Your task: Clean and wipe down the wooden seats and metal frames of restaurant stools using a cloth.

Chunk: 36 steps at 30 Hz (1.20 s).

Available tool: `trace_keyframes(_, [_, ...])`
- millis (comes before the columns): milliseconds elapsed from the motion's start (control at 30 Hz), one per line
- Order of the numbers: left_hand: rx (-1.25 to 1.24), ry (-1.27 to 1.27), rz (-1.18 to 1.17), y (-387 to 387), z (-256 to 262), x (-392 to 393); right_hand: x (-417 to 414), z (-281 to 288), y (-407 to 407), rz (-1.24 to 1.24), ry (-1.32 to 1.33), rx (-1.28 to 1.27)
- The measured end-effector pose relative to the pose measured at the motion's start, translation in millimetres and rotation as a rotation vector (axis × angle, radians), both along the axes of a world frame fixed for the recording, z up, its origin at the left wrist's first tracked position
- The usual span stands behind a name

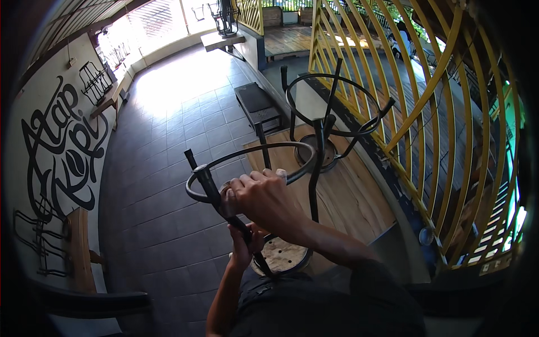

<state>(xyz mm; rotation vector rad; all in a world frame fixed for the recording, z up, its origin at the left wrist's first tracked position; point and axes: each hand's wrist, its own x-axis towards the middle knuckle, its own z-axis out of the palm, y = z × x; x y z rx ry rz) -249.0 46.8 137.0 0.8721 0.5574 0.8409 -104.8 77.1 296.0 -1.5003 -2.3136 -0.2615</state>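
Directly before me a black metal stool [313,198] stands upside down, its legs pointing up and its ring-shaped brace near the top. Its round, worn seat underside [281,255] is low by my body, partly hidden by my arms. My left hand [244,246] grips the nearest leg below the brace. Higher up, my right hand [263,196] is closed around a thin greyish-brown piece of cloth or sheet [228,201], pressed against the brace beside that leg. Which material it is, I cannot tell.
A second upturned stool [339,134] sits farther back on the wood-patterned tabletop [353,202]. Yellow slatted railing [404,122] runs along the right. A low black bench-like object [257,105] is beyond the table. Dark floor tiles [177,219] lie left; the wall [54,105] bears large lettering.
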Motion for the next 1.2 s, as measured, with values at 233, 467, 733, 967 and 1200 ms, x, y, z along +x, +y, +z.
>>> trace_keyframes(233, [-0.002,-0.035,0.079,0.8,-7.5,-20.8,43.3,-15.6,32.2,0.330,0.282,0.118])
trace_keyframes(467, [0.017,-0.065,0.130,-1.7,-10.3,-22.8,95.6,-50.5,57.7,0.192,0.476,0.159])
trace_keyframes(733, [-0.003,-0.039,0.035,-6.1,-6.7,-5.1,-2.9,-7.6,-0.2,0.042,0.065,0.080])
trace_keyframes(967, [-0.021,-0.046,0.068,-2.3,-6.6,-9.0,0.7,-33.0,23.8,0.243,0.156,0.332])
trace_keyframes(1200, [0.042,-0.061,0.137,-3.6,-8.1,-16.1,102.7,-53.7,66.1,0.146,0.499,0.089])
